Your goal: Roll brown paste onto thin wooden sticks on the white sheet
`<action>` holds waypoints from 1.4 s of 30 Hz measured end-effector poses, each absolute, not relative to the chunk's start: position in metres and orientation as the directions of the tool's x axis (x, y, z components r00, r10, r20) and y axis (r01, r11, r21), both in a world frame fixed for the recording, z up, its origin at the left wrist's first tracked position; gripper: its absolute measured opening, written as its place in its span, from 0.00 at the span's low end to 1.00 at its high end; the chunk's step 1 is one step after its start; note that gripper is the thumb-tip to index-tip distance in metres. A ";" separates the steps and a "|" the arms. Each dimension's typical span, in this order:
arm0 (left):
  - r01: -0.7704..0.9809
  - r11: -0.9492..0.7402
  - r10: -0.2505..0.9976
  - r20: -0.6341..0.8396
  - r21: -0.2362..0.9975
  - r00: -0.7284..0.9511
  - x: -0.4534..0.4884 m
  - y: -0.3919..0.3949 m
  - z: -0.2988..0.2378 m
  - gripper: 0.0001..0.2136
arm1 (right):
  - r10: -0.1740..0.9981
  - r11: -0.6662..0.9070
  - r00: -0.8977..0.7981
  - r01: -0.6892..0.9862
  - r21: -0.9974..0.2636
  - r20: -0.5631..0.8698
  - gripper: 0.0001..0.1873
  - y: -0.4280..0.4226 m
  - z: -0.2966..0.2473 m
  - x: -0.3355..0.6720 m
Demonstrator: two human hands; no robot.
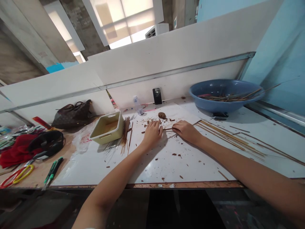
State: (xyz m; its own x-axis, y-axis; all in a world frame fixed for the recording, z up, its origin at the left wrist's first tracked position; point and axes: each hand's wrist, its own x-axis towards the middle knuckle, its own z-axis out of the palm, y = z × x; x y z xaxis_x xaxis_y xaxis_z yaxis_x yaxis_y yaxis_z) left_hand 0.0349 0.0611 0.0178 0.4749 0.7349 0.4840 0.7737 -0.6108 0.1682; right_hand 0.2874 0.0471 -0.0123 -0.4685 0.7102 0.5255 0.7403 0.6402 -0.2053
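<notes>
My left hand (152, 133) lies palm down on the white table (166, 159), fingers stretched flat over a thin brown stick (167, 129). My right hand (185, 130) rests beside it, fingers flat and pressing on the same stick's other end. A small brown lump (162, 115) sits just beyond the hands, with brown crumbs scattered around. Whether either hand grips the stick is unclear; both look pressed flat on it.
A blue basin (225, 95) with sticks stands at the back right, long sticks (233, 140) lying below it. A cream tray (108, 128) and stick bundle (125, 135) are left. Phone (157, 95), bottle (138, 105), bag (72, 114), scissors (20, 175), green tools (52, 171) lie around.
</notes>
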 end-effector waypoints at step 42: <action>0.825 -0.560 0.827 0.112 0.075 0.551 0.071 0.014 -0.010 0.36 | 0.830 0.543 -0.512 0.833 -0.108 0.223 0.44 0.032 -0.034 0.268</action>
State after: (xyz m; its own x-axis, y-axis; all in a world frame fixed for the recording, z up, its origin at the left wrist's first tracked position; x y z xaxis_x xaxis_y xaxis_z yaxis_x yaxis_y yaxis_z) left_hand 0.0711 0.0138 -0.0100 0.5509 0.8270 0.1124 0.8252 -0.5599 0.0747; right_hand 0.2676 0.0324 -0.0341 -0.5118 0.8296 0.2231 0.8328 0.5429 -0.1081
